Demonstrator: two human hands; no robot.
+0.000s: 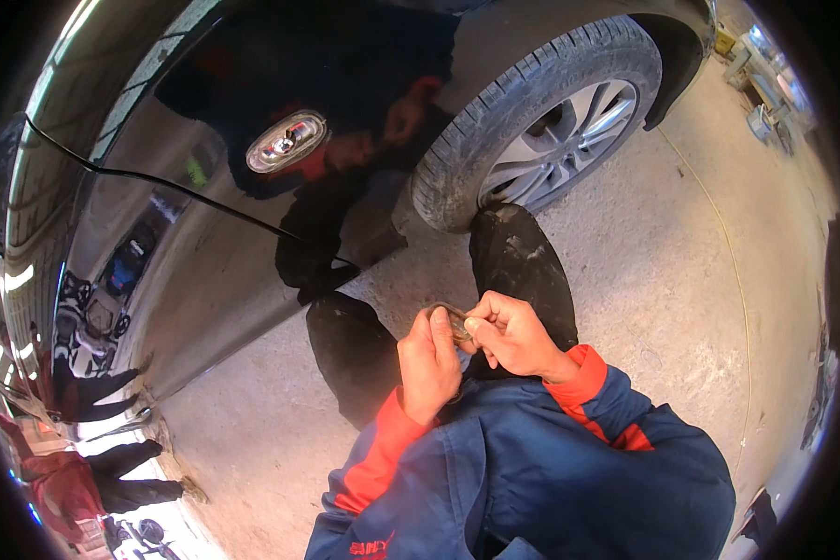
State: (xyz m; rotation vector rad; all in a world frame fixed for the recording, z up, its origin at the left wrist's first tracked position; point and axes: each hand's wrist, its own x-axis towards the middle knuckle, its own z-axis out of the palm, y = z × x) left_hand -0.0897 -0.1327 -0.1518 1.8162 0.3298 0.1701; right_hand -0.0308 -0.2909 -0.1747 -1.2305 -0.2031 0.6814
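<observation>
Close together above my lap, both hands grip one small rounded thing (456,323) with a curved brownish rim. My fingers cover much of it, so its kind is hard to make out. My left hand (428,362) holds it from the left, thumb up along its edge. From the other side, my right hand (515,336) pinches it between thumb and bent fingers. In front of me is the shiny black car body (243,224), with an oval clear side lamp (287,142) set in its panel. Neither hand touches the car.
A car wheel (541,126) with silver spokes is right beside my knee (521,257). Concrete floor (644,280) surrounds me, with a thin yellowish cord (739,271) along the right. A person in dark red (65,485) stands at the far left. Assorted items (763,121) lie at the upper right.
</observation>
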